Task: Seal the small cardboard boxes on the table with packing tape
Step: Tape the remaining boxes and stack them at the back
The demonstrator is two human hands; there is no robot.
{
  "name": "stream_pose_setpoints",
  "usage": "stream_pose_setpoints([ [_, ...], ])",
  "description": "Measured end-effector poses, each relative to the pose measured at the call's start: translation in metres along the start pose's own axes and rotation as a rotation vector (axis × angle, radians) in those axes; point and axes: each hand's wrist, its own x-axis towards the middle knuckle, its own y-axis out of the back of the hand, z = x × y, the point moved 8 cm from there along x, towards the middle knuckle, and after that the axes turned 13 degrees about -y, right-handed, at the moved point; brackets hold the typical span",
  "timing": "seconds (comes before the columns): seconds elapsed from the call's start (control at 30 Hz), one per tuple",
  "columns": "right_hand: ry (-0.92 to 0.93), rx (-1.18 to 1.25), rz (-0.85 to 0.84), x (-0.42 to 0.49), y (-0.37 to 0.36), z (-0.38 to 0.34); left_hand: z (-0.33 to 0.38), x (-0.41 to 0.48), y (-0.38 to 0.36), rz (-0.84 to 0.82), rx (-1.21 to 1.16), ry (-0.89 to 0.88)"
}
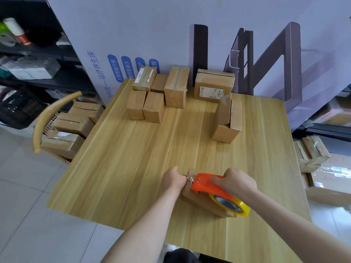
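At the near edge of the table (114, 186), right of centre, a box (197, 201) is lying flat and getting its tape. The right hand (235, 182) is wrapping its fingers round the orange dispenser (207, 185), which is resting on the box top with its roll (230, 205) hanging over the near end. The left hand (173, 180) is curling over the box's far end, right at the dispenser's metal blade. Whether it is also pinching tape, I cannot tell. A strip seems to be ending or being cut there, so this box is probably partway sealed.

Further out, near the right edge, an open box (227, 120) is standing with its flaps up, clearly waiting for tape; those flaps will need folding down first.

Along the far edge a group (153, 110) of six closed boxes is sitting, most of them touching, so each will likely need pulling free. Which of them are already taped is hard to tell.

Off the left edge a chair (43, 118) is carrying more boxes. Others are stacked on the floor to the right, and a big printed carton (171, 35) is standing behind the far edge.
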Motion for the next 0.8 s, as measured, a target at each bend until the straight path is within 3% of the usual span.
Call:
stream_pose_setpoints([
  [0.07, 0.003, -0.032, 0.007, -0.001, 0.001, -0.004, -0.007, 0.002, 0.002, -0.093, 0.165, 0.026],
  [0.13, 0.001, -0.04, 0.015, 0.0, 0.0, -0.005, -0.015, 0.003, 0.007, -0.078, 0.222, -0.012],
  [0.23, -0.006, -0.045, 0.031, 0.0, -0.002, -0.004, -0.014, -0.01, -0.005, 0.052, -0.247, -0.021],
  [0.33, -0.01, -0.055, 0.043, 0.0, -0.001, -0.008, 0.001, -0.033, -0.047, -0.128, -0.595, -0.053],
  [0.6, -0.005, -0.102, 0.04, -0.004, -0.001, -0.009, 0.044, 0.001, -0.023, -0.113, -0.329, -0.204],
  [0.8, -0.001, 0.014, -0.04, 0.0, -0.003, 0.009, 0.038, 0.011, -0.029, -0.051, -0.089, -0.288],
])
